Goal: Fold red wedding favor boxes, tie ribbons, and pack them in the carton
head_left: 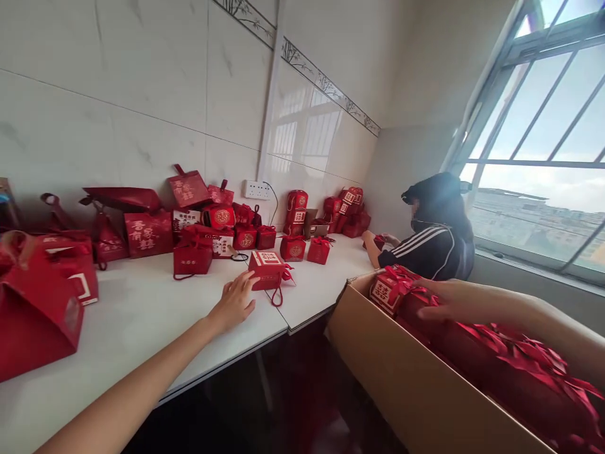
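My left hand is at the white table, its fingers loosely bent and touching the left side of a small red gift box. That box stands on the table, with a pale top bearing a red character, a ribbon and a cord loop at its right. The thumb is off the box. My right hand reaches from the right over a long cardboard carton. Its thumb and fingers are apart above red boxes with ribbons. Just beyond the fingertips sits a red box with a double-character label.
Red gift boxes and bags line the table along the tiled wall. Large red boxes stand at the left. A power strip is on the wall. Another person sits at the far end, handling a small red box.
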Tool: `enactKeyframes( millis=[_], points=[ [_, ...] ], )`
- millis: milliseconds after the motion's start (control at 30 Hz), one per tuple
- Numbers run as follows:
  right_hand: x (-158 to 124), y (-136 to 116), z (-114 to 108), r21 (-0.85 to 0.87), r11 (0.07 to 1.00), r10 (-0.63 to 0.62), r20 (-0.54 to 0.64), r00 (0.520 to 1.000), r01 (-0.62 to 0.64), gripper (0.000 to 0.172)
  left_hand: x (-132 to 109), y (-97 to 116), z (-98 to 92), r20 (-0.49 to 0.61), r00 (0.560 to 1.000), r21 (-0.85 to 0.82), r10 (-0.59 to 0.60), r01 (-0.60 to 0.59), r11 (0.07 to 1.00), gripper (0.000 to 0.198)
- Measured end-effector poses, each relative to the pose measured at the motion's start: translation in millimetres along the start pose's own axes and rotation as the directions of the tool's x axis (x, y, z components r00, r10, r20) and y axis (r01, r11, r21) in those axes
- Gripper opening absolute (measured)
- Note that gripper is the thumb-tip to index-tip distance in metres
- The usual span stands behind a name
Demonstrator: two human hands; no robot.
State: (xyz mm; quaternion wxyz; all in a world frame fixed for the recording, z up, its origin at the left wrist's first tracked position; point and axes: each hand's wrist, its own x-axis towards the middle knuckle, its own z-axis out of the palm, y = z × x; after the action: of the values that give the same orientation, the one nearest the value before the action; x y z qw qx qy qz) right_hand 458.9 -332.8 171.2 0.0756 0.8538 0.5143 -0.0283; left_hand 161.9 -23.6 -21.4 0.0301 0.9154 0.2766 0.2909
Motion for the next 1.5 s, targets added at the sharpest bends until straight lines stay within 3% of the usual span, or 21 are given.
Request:
enactKeyframes(
  millis=[100, 200, 300, 433, 567, 667, 800, 867, 900, 967, 1067, 1133, 1167, 1200, 1267, 1367, 1400, 1500],
  points=[
    [42, -66, -10, -0.030, 0.985, -0.167, 0.135, 0.977, 0.172, 0.064, -22, -29, -10.8, -0.041, 0.985, -0.049, -0.166, 0.164, 0.985, 0.045],
    [91, -119, 2, -0.029, 0.965, -0.255, 0.120, 0.959, 0.260, 0.082, -41, -44, -22.3, -0.082, 0.935, -0.166, -0.344, 0.328, 0.930, 0.045],
    [140, -163, 17, 0.005, 0.955, -0.296, 0.068, 0.953, 0.296, 0.090, -50, -51, -28.9, -0.109, 0.904, -0.230, -0.413, 0.381, 0.895, 0.044],
    [190, -221, 25, 0.081, 0.963, -0.257, 0.003, 0.966, 0.256, 0.102, -46, -60, -26.3, -0.115, 0.878, -0.305, -0.464, 0.413, 0.858, 0.044],
    [215, -266, 31, 0.182, 0.968, -0.174, 0.006, 0.985, 0.170, 0.110, -41, -74, -22.6, -0.103, 0.815, -0.432, -0.570, 0.480, 0.764, 0.042],
    [220, -282, 35, 0.214, 0.969, -0.117, -0.036, 0.992, 0.122, 0.104, -43, -80, -24.4, -0.081, 0.761, -0.550, -0.644, 0.505, 0.665, 0.039],
    [212, -293, 43, 0.205, 0.954, -0.177, -0.201, 0.963, 0.218, 0.093, -44, -77, -26.8, -0.027, 0.714, -0.673, -0.699, 0.504, 0.541, 0.039],
    [205, -300, 55, 0.160, 0.919, -0.274, -0.394, 0.877, 0.359, 0.093, -43, -76, -28.2, -0.003, 0.709, -0.719, -0.705, 0.488, 0.494, 0.042],
    [201, -305, 63, 0.119, 0.890, -0.332, -0.495, 0.803, 0.441, 0.094, -43, -76, -29.7, -0.009, 0.703, -0.746, -0.711, 0.469, 0.472, 0.044],
    [190, -313, 83, 0.008, 0.809, -0.441, -0.653, 0.616, 0.588, 0.093, -42, -81, -34.8, -0.063, 0.670, -0.797, -0.740, 0.412, 0.441, 0.050],
    [170, -321, 112, -0.103, 0.670, -0.510, -0.783, 0.356, 0.735, 0.088, -44, -95, -46.2, -0.169, 0.605, -0.820, -0.778, 0.352, 0.452, 0.054],
    [159, -320, 120, -0.076, 0.581, -0.471, -0.843, 0.259, 0.811, 0.079, -46, -103, -53.0, -0.207, 0.594, -0.807, -0.777, 0.346, 0.480, 0.051],
    [157, -320, 120, -0.032, 0.542, -0.434, -0.867, 0.247, 0.840, 0.072, -47, -105, -55.2, -0.220, 0.596, -0.802, -0.772, 0.340, 0.491, 0.050],
    [158, -319, 117, 0.028, 0.509, -0.393, -0.882, 0.261, 0.860, 0.065, -48, -105, -56.6, -0.228, 0.600, -0.800, -0.767, 0.333, 0.498, 0.048],
    [169, -322, 107, 0.195, 0.446, -0.318, -0.878, 0.359, 0.874, 0.056, -48, -103, -57.1, -0.222, 0.619, -0.804, -0.753, 0.321, 0.501, 0.047],
    [200, -335, 90, 0.566, 0.242, -0.301, -0.728, 0.616, 0.788, 0.050, -47, -95, -55.8, -0.139, 0.671, -0.843, -0.728, 0.305, 0.442, 0.055],
    [212, -342, 87, 0.668, 0.159, -0.317, -0.662, 0.679, 0.727, 0.050, -46, -93, -55.7, -0.103, 0.688, -0.856, -0.718, 0.306, 0.416, 0.058],
    [238, -362, 84, 0.804, 0.008, -0.347, -0.555, 0.756, 0.594, 0.061, -47, -88, -57.4, -0.020, 0.728, -0.862, -0.685, 0.334, 0.380, 0.068]
  ],
)
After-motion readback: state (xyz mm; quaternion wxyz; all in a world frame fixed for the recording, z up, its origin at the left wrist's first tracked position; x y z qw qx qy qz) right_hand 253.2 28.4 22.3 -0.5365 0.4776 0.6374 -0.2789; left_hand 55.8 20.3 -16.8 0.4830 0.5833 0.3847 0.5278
